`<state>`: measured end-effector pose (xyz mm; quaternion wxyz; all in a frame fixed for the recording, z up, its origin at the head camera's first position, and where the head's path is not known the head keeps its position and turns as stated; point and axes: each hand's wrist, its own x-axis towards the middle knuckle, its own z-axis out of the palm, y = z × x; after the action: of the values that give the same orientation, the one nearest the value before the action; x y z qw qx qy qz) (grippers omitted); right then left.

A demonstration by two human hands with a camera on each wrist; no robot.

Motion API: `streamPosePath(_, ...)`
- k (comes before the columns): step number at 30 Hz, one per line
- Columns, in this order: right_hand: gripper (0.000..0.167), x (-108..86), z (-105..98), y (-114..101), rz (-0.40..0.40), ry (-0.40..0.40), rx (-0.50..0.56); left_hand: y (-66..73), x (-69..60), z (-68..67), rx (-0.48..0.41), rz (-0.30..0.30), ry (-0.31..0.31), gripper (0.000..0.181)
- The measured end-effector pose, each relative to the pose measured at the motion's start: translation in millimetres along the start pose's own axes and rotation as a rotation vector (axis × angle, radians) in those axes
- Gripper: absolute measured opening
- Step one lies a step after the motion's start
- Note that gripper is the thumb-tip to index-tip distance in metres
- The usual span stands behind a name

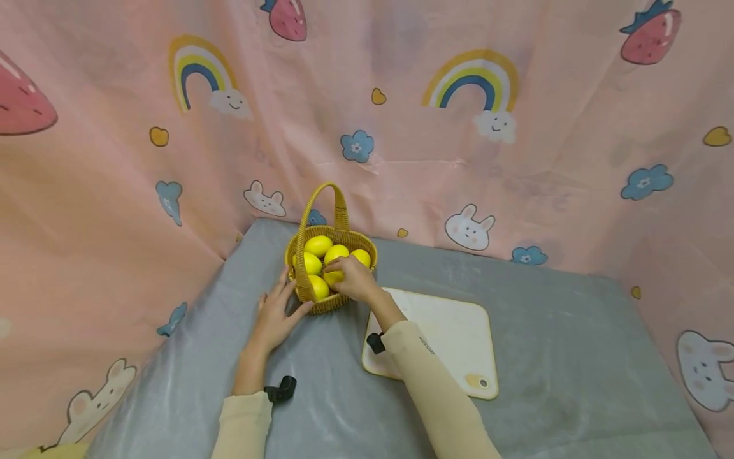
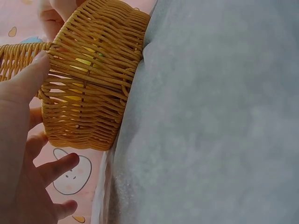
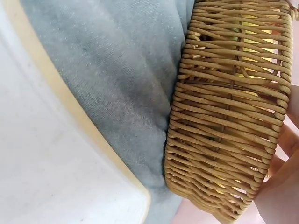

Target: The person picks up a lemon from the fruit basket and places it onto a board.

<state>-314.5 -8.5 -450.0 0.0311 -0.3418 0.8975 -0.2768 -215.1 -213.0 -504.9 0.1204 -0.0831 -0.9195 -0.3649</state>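
Observation:
A woven wicker basket [image 1: 327, 305] with a tall arched handle stands on the grey cloth and holds several yellow lemons [image 1: 318, 246]. My right hand [image 1: 354, 279] reaches in over the near right rim, thumb and fingers pinching a lemon [image 1: 332, 278] that they partly cover. On the basket's left side, my left hand [image 1: 276, 319] rests with spread fingers, its thumb touching the weave near the base of the handle. The left wrist view shows the left thumb [image 2: 35, 74] against the basket [image 2: 93, 84]. In the right wrist view the basket wall [image 3: 224, 112] hides the right fingertips.
A white cutting board [image 1: 447, 325] with a tan edge lies right of the basket, under the right forearm. Grey cloth [image 1: 562, 357] covers the table. A pink printed curtain [image 1: 401, 191] hangs behind the basket and along the sides.

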Motion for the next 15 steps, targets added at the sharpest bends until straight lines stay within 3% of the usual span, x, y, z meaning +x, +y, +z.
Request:
streamPosePath(8, 0.034, 6.1, -2.9, -4.3, 0.014, -0.071, -0.133, 0.3, -0.1, -0.1, -0.003, -0.004, 0.006, 0.071)
streamPosePath(15, 0.042, 9.7, -4.2, -9.3, 0.058, -0.130, -0.132, -0.9, 0.3, 1.2, -0.001, 0.002, 0.020, 0.070)
